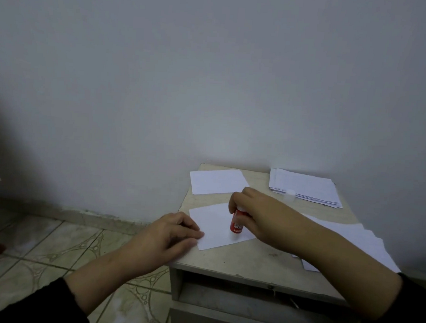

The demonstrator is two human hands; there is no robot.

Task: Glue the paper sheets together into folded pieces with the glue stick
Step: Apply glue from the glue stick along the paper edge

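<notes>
1. Nearest, the left hand (171,236) presses flat fingers on the sheet (218,226) at its 7 o'clock corner; thin, limp paper, likely to slide.
2. Beyond, the right hand (261,214) grips the rigid glue stick (237,221) by its barrel.
3. Farthest, at the bench's (238,260) 1 o'clock, a stack (305,188).

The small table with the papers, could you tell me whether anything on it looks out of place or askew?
Mostly tidy. The loose sheets under the right hand's forearm lie fanned and skewed, one corner past the table edge. The glue stick's cap stands apart beside the far stack. Nothing looks spilled or torn.
</notes>
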